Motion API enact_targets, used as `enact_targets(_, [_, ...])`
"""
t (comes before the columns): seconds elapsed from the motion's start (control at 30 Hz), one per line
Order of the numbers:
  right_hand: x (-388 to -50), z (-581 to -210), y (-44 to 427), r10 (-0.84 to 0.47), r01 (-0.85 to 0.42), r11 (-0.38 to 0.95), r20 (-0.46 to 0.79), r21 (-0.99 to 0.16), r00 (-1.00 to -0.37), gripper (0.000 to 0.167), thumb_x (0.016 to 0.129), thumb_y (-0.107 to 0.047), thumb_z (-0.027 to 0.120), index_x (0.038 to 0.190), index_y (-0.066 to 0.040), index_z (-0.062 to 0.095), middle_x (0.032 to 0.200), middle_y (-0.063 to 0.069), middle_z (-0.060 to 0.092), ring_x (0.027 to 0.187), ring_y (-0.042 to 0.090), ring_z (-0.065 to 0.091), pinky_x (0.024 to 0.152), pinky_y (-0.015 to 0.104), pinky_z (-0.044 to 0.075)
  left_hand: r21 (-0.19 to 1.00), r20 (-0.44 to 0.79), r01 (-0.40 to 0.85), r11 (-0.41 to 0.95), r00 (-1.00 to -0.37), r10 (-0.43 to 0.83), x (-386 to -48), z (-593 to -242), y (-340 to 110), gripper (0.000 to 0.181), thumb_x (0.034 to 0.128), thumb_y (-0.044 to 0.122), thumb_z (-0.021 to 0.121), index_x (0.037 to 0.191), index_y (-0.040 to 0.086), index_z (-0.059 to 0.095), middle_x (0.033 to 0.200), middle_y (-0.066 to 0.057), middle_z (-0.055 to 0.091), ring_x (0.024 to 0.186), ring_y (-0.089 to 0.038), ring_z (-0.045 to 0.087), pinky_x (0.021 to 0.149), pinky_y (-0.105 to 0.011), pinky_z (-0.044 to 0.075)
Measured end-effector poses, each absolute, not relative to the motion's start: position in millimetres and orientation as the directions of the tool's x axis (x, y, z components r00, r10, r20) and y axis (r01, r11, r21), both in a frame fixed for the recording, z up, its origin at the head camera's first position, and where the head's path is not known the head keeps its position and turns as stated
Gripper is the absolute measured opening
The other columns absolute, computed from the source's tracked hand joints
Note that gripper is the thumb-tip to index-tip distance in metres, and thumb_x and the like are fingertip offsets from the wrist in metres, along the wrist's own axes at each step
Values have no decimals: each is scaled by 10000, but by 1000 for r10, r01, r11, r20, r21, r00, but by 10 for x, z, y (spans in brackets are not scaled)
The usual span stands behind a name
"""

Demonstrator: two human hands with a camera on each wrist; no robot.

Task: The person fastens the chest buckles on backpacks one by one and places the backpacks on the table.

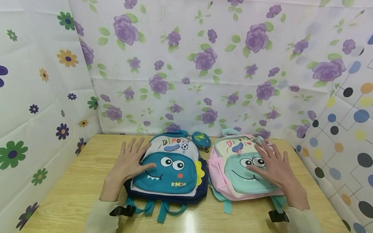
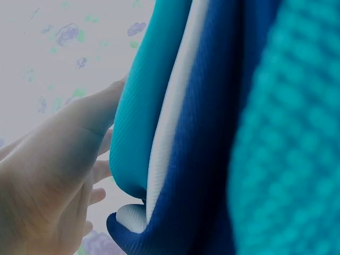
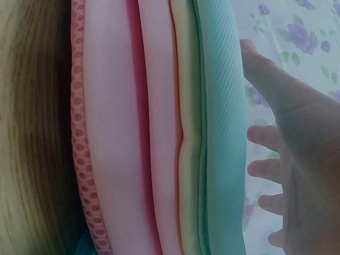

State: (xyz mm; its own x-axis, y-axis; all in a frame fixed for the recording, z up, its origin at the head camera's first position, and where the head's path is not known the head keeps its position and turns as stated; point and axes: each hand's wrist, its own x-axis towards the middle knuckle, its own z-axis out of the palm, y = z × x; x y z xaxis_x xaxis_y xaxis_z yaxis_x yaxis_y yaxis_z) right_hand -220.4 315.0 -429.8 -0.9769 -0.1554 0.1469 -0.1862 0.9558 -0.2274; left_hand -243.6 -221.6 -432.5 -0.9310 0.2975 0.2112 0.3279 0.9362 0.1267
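A blue dinosaur backpack [image 1: 167,174] lies face up on the wooden table, with a round dinosaur pouch [image 1: 201,139] at its upper right corner. Beside it, on the right, is a pink and mint dinosaur backpack [image 1: 247,176]. My left hand [image 1: 128,165] is spread at the blue backpack's left side, thumb over its front pocket. Over the right part of the pink backpack my right hand [image 1: 276,168] is spread the same way. Both hands have straight fingers and grip nothing. In the wrist views each hand [image 2: 53,159] is close to its bag; contact is hard to tell.
Teal straps [image 1: 163,212] of the blue backpack trail toward the table's near edge, and mint straps [image 1: 227,206] hang from the pink one. Flowered cloth [image 1: 186,64] hangs behind the wooden table [image 1: 78,181], with patterned cloths on both sides. Each wrist wears a black band [image 1: 122,211].
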Motion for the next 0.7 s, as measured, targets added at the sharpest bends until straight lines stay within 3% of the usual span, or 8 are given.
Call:
enact_targets(0.27, [-2201,-4296,3128,-181,-228,948,213,-222,-960,939,868,-685,595,1587,-189,249,1622,195,232,1493,489,109,1086,785,40,160,223,350,923,-924,311,-2445,-4324,-2222,919,838,746,569,1541,185,382,1631,-159,250,1504,-453,138,1173,-692,53])
enact_targets(0.5, [-2226,-4326,2992,-258,-359,907,382,-222,-887,635,893,-444,710,1402,-104,542,1400,199,544,1335,457,420,1059,685,281,239,204,368,899,-924,324,-2418,-4299,-2259,791,870,632,638,1485,163,471,1572,-161,374,1442,-455,295,1165,-682,137])
enact_targets(0.7, [-2256,-4336,2831,-298,-430,866,427,-256,-854,493,894,-296,740,1329,-105,607,1272,157,647,1195,415,569,1018,637,391,314,156,346,884,-937,312,-2347,-4296,-2256,712,902,579,637,1456,151,508,1518,-157,457,1390,-436,396,1142,-656,252])
